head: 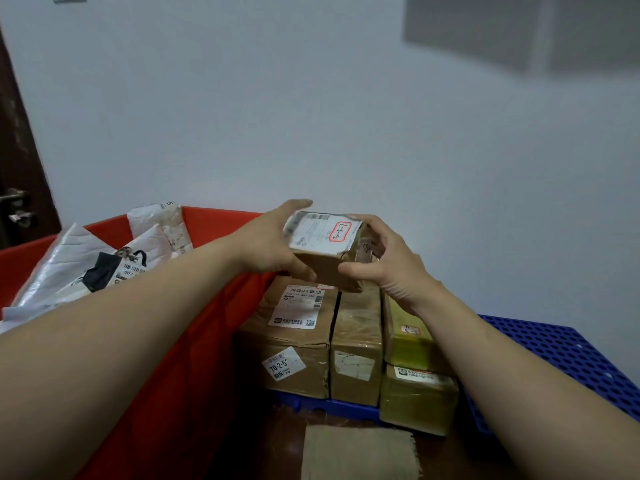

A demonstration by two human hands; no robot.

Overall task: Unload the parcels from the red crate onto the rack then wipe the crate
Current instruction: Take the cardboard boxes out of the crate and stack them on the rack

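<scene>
A tan cloth (358,453) is lying at the bottom centre, just in front of the blue rack (561,355), where taped boxes (294,337) are sitting side by side. Just above them, the left hand (270,240) and right hand (388,261) are gripping a small labelled box (329,251), fingers curled round its sides. At left, the red crate (214,306) is holding plastic mailing bags (86,268).

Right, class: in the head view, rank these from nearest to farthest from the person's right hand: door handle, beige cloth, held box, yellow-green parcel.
1. the held box: gripped by the right hand itself.
2. the yellow-green parcel: just below that hand.
3. the beige cloth: bottom centre, near the person.
4. the door handle: far left edge.
</scene>
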